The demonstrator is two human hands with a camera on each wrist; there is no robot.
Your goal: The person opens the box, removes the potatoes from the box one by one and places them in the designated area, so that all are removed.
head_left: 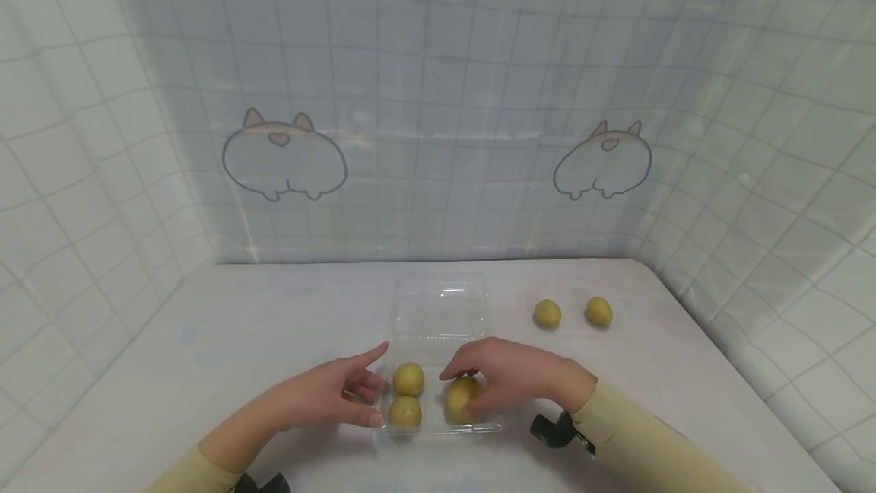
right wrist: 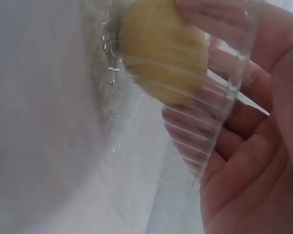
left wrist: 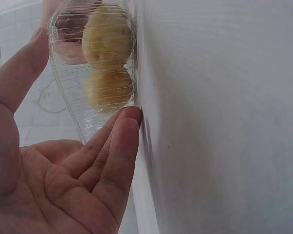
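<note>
A clear plastic clamshell box (head_left: 433,399) lies on the table with its lid (head_left: 438,314) folded back to the far side. Two small yellow potatoes (head_left: 408,380) sit one behind the other in its left part. My right hand (head_left: 513,373) reaches into the right part, thumb and fingers around a third potato (head_left: 458,399). Through the ribbed wall, the right wrist view shows this potato (right wrist: 161,51) between the fingers. Beside the box's left wall is my left hand (head_left: 328,395), its thumb and fingers spread; in the left wrist view its fingertips (left wrist: 127,134) are right at the wall.
Two more potatoes, one nearer (head_left: 547,313) and one farther right (head_left: 598,312), lie on the white table (head_left: 287,310) behind my right hand. A grid-patterned curtain (head_left: 438,173) with cartoon animals stands along the table's back and sides.
</note>
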